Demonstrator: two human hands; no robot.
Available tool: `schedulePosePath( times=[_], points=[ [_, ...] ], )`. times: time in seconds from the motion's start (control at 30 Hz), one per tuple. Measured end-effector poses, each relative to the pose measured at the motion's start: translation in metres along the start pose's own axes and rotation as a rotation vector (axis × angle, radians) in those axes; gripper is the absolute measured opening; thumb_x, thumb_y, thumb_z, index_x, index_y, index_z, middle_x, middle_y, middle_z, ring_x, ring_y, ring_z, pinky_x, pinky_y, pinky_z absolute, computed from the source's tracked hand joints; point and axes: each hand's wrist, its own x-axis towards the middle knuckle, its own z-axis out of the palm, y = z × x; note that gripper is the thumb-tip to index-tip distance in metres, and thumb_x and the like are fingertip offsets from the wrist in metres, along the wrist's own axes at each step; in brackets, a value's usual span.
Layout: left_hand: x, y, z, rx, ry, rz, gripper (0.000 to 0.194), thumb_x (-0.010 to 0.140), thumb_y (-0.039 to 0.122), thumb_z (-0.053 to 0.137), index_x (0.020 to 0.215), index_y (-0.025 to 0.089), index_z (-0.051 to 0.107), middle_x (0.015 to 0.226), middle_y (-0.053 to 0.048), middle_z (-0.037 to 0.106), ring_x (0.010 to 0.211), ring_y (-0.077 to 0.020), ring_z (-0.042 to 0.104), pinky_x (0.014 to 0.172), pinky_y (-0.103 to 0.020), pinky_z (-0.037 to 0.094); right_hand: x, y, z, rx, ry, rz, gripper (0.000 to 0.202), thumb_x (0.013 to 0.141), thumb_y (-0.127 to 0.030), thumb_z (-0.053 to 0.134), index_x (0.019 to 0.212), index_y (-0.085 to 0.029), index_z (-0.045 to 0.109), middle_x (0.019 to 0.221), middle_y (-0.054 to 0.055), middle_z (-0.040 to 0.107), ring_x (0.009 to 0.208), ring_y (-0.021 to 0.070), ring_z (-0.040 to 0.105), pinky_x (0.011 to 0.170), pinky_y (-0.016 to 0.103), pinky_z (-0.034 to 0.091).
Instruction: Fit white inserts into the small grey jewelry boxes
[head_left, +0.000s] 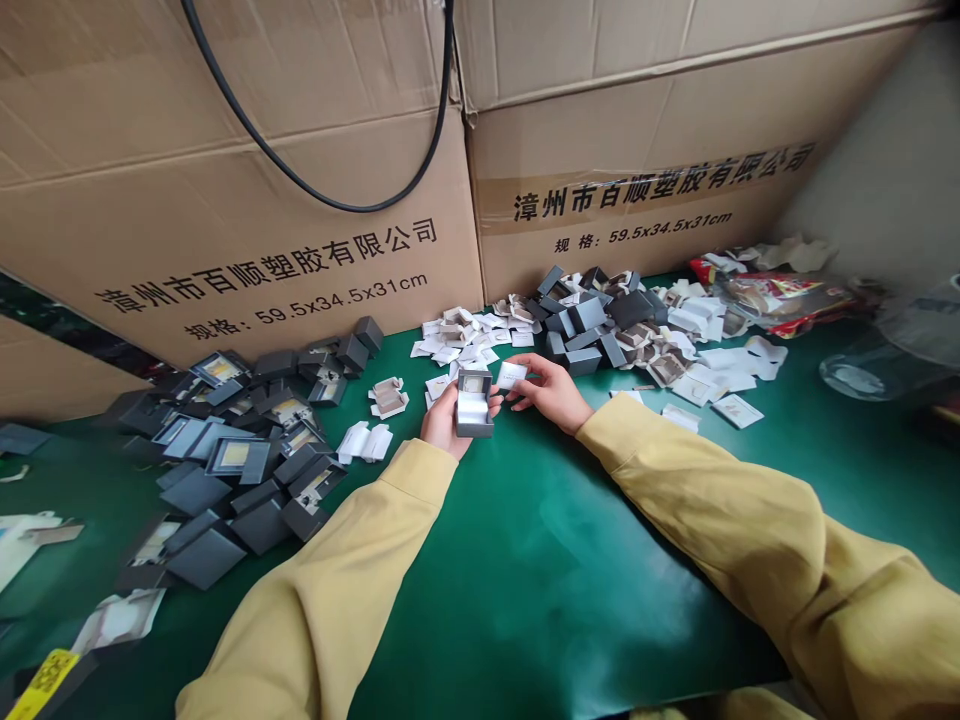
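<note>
My left hand [441, 425] is closed around a small dark grey box [475, 428], its lid raised and a white lining showing inside. Just to the right, my right hand [551, 392] pinches a small white card [512, 375] with faint print, level with the box's lid and apart from it. Folded white card inserts [465, 335] lie in a loose heap beyond both hands. Nearer my left sleeve, an insert with its brown side up [388, 397] and a white folded one [365, 442] rest on the green table [555, 560].
Many dark grey boxes [202, 490], some opened, are piled on the left. Another heap of grey boxes [589, 315] sits at the back right, beside scattered white cards [720, 370]. Large cartons [300, 200] wall off the back; a black cable [360, 208] hangs in front. A clear plastic container [892, 360] stands far right.
</note>
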Motion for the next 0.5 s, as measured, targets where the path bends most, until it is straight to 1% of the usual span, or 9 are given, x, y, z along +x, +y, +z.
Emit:
schedulePosePath(
  times=[0.1, 0.2, 0.27, 0.3, 0.37, 0.4, 0.43, 0.5],
  points=[
    [0.0015, -0.001, -0.0008, -0.002, 0.002, 0.009, 0.041, 0.088, 0.032, 0.031, 0.114, 0.006, 0.05, 0.088, -0.017, 0.065, 0.075, -0.0222, 0.065, 0.07, -0.035, 0.051, 0.0016, 0.0049, -0.0002, -0.059, 0.03, -0.047, 0.02, 0.067, -0.03, 0.059, 0.081, -0.017, 0.052, 0.072, -0.002, 0.055, 0.062, 0.0095, 0.056, 0.053, 0.024, 0.053],
    [0.002, -0.001, -0.0011, -0.002, 0.0, 0.008, 0.042, 0.088, 0.033, 0.032, 0.114, 0.006, 0.05, 0.088, -0.017, 0.065, 0.076, -0.0227, 0.065, 0.07, -0.036, 0.051, 0.0015, 0.0049, 0.0, -0.075, 0.021, -0.063, 0.02, 0.067, -0.032, 0.06, 0.076, -0.017, 0.049, 0.067, -0.003, 0.053, 0.058, 0.0081, 0.052, 0.047, 0.02, 0.048],
    [0.0021, -0.0006, -0.0011, 0.004, 0.002, 0.003, 0.042, 0.088, 0.033, 0.031, 0.113, 0.005, 0.051, 0.088, -0.017, 0.066, 0.075, -0.0227, 0.065, 0.07, -0.036, 0.051, 0.0002, 0.0019, 0.0007, -0.024, 0.016, -0.06, 0.024, 0.064, -0.028, 0.061, 0.081, -0.018, 0.048, 0.069, -0.004, 0.051, 0.056, 0.0077, 0.051, 0.044, 0.02, 0.048],
    [0.0022, -0.0005, -0.0011, 0.008, 0.005, 0.002, 0.042, 0.088, 0.033, 0.031, 0.112, 0.005, 0.051, 0.088, -0.017, 0.066, 0.075, -0.0226, 0.065, 0.07, -0.036, 0.051, -0.0007, 0.0, 0.0012, 0.01, 0.012, -0.057, 0.029, 0.062, -0.026, 0.062, 0.087, -0.019, 0.048, 0.071, -0.004, 0.05, 0.056, 0.0077, 0.051, 0.044, 0.021, 0.049],
    [0.0026, -0.0003, -0.0009, 0.009, 0.016, 0.001, 0.042, 0.088, 0.032, 0.031, 0.112, 0.005, 0.051, 0.088, -0.017, 0.066, 0.074, -0.0225, 0.065, 0.07, -0.036, 0.051, -0.002, -0.0028, 0.002, 0.067, -0.008, -0.044, 0.042, 0.061, -0.023, 0.061, 0.1, -0.021, 0.047, 0.078, -0.004, 0.05, 0.058, 0.0082, 0.054, 0.049, 0.026, 0.053],
    [0.0027, -0.0003, -0.0008, 0.005, 0.021, 0.0, 0.041, 0.088, 0.032, 0.032, 0.112, 0.005, 0.051, 0.088, -0.017, 0.066, 0.074, -0.0224, 0.065, 0.07, -0.036, 0.051, -0.0023, -0.0032, 0.0023, 0.08, -0.019, -0.039, 0.044, 0.061, -0.023, 0.061, 0.103, -0.021, 0.048, 0.081, -0.003, 0.051, 0.061, 0.0088, 0.055, 0.054, 0.028, 0.054],
    [0.0027, -0.0003, -0.0007, 0.0, 0.025, 0.002, 0.041, 0.088, 0.032, 0.032, 0.112, 0.005, 0.051, 0.089, -0.017, 0.066, 0.074, -0.0224, 0.065, 0.069, -0.035, 0.051, -0.0024, -0.0028, 0.0024, 0.076, -0.027, -0.039, 0.042, 0.062, -0.024, 0.06, 0.103, -0.021, 0.051, 0.084, -0.002, 0.052, 0.064, 0.0098, 0.056, 0.058, 0.029, 0.055],
    [0.0024, -0.0003, -0.0005, -0.006, 0.024, 0.001, 0.041, 0.087, 0.033, 0.033, 0.112, 0.005, 0.052, 0.09, -0.018, 0.065, 0.076, -0.0227, 0.065, 0.069, -0.035, 0.051, -0.0019, -0.0002, 0.0018, -0.004, -0.018, -0.072, 0.031, 0.065, -0.026, 0.058, 0.096, -0.018, 0.056, 0.084, 0.0, 0.055, 0.07, 0.0117, 0.057, 0.065, 0.03, 0.053]
  ],
)
